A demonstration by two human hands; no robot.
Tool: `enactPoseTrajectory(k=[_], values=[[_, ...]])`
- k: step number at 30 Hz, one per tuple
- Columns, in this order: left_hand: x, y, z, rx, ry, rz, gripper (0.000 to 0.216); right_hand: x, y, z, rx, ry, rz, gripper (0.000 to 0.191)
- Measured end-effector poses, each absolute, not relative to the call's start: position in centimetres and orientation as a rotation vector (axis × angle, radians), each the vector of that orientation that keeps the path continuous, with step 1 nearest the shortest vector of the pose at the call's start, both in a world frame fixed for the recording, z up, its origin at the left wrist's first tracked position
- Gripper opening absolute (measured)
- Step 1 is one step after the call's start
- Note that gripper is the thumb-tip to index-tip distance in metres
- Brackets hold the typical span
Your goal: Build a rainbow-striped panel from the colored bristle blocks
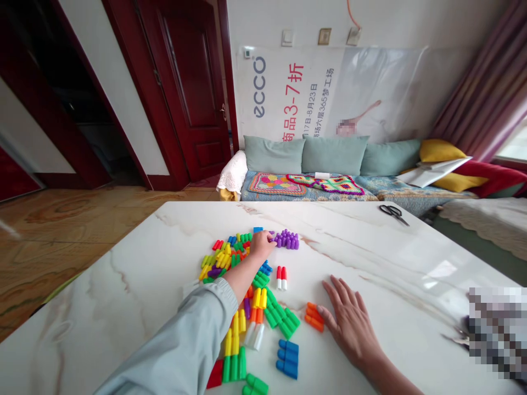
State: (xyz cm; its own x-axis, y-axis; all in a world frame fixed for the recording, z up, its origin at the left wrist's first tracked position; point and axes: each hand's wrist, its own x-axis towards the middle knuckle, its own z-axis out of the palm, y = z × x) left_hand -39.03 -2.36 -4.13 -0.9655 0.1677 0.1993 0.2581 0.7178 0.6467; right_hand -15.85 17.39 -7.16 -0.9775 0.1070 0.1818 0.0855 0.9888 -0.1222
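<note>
Head view: multicoloured bullet-shaped blocks [259, 299] being seen mixed on tabletop [349, 247]; left hand [262, 243], fingertips nearly together, hold unclear, being poised at purple cluster [287, 240], seemingly partly gathered; orange blocks [314, 317] being flanked by spread, empty right hand [349, 318].

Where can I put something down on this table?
Bare tabletop lies between the right hand and the black scissors, and left of the grey sleeve. It's crowded around the left hand, where colourful plastic pieces cluster closely.
</note>
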Motion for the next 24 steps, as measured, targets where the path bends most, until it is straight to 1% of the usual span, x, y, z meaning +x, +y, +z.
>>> enactPoseTrajectory(k=[3,5,9,12,18,24], values=[[-38.5,-3.0,-2.8,-0.372,-2.793,-1.074,0.028,-15.9,17.5,-7.2,-0.134,-2.927,0.17,0.06],[-38.3,-4.1,-1.3,-0.43,-2.791,-1.066,0.031,-15.9,17.5,-7.3,-0.124,-2.924,0.171,0.059],[-37.7,-8.0,1.8,-0.586,-2.846,-1.042,0.019,-16.0,17.6,-7.4,-0.131,-2.922,0.158,0.061],[-36.4,-11.4,2.8,-0.675,-2.953,-1.018,0.012,-16.0,17.6,-7.7,-0.127,-2.901,0.145,0.061],[-32.5,-16.6,2.7,-0.742,-3.121,-0.972,0.016,-16.1,17.7,-8.1,-0.107,-2.876,0.123,0.062],[-31.7,-20.0,4.1,-0.801,-3.314,-0.842,0.02,-16.2,17.8,-8.3,-0.097,-2.862,0.119,0.064]])
